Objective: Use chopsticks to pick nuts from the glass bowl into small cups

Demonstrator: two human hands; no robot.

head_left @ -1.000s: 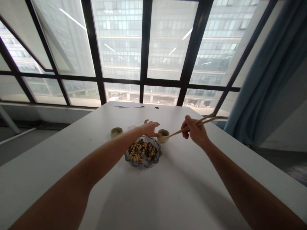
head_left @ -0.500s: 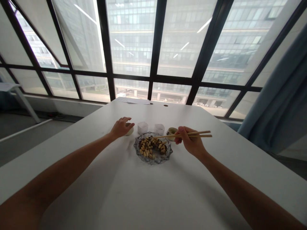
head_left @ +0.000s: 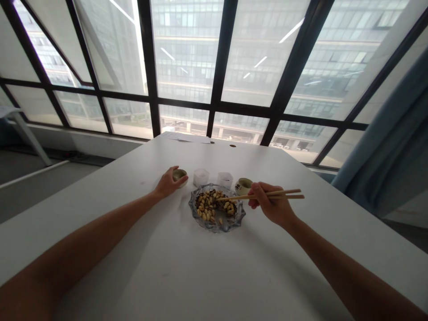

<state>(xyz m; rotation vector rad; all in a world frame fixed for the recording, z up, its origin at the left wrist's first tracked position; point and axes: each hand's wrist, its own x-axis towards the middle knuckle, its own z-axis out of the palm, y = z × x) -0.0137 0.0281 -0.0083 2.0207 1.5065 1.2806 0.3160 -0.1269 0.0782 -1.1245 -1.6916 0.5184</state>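
1 pale multi-storey building [head_left: 187, 67], beyond the glass. 1 wall of black-framed, gridded windows [head_left: 216, 106], strip-light reflections in the panes, 1 pane at left standing ajar. 1 long white smooth-topped table [head_left: 200, 276], reaching to the windows, soft grey shadows under both arms. 1 blue draped fabric curtain [head_left: 394, 156], right. 1 grey floor [head_left: 50, 191], left. 1 further white-legged table [head_left: 31, 137], cut by the left edge. 1 flat white paper stack or sheet [head_left: 189, 138], far end of the long table.

1 clear, scallop-rimmed glass dish [head_left: 217, 227], mid-table. 1 right hand [head_left: 269, 203], beside the dish, fingers closed around 1 pair of pale wooden chopsticks [head_left: 284, 192], tips over the dish; contact there cannot be told. 1 left hand [head_left: 169, 183], fingers part-spread, curved round and holding 1 round olive-green cup [head_left: 180, 173], upright. 1 similar marked green cup [head_left: 242, 186], behind the right hand. 2 translucent white angular containers [head_left: 201, 177], between the cups. 2 dark round table inserts [head_left: 232, 146], far edge. Tan oval nuts [head_left: 209, 209] with dark brown bits, heaped in the dish.
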